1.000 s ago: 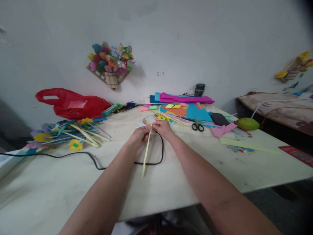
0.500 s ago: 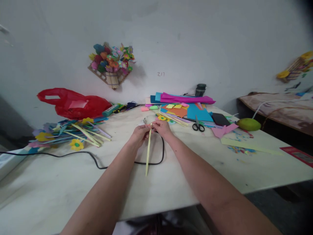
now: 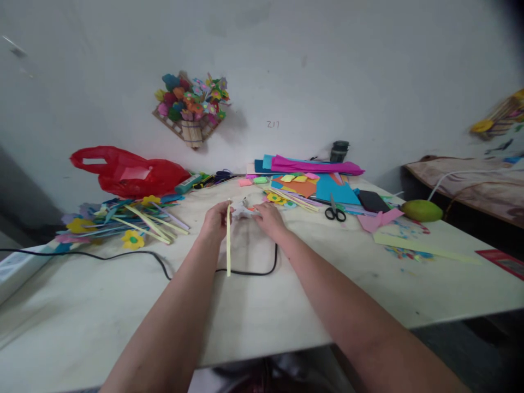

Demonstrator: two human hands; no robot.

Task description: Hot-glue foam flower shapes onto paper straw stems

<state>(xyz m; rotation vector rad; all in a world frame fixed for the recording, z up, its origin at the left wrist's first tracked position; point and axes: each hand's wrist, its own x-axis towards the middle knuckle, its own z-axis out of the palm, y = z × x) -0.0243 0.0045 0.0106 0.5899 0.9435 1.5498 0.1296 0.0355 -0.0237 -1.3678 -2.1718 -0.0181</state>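
Note:
A pale yellow paper strip (image 3: pixel 228 245) hangs down from the closed fingers of my left hand (image 3: pixel 216 220), near the middle of the table. To its right, my right hand (image 3: pixel 269 218) rests low over the table, its fingers at a small whitish object (image 3: pixel 242 212) with a bit of orange beside it. Whether those fingers grip anything is too small to tell. A black cable (image 3: pixel 262 272) loops on the table below the hands.
Paper flowers and strips (image 3: pixel 133 239) lie at the left before a red plastic bag (image 3: pixel 139 177). Coloured sheets (image 3: pixel 338 189), black-handled scissors (image 3: pixel 335 213), a dark phone (image 3: pixel 371 201) and a green-yellow fruit (image 3: pixel 421 210) are at the right. A white power strip (image 3: pixel 24 267) sits far left.
My hands have parted. The left moved left with the yellow strip, and the right let go of the strip's top and now reaches to the small whitish object.

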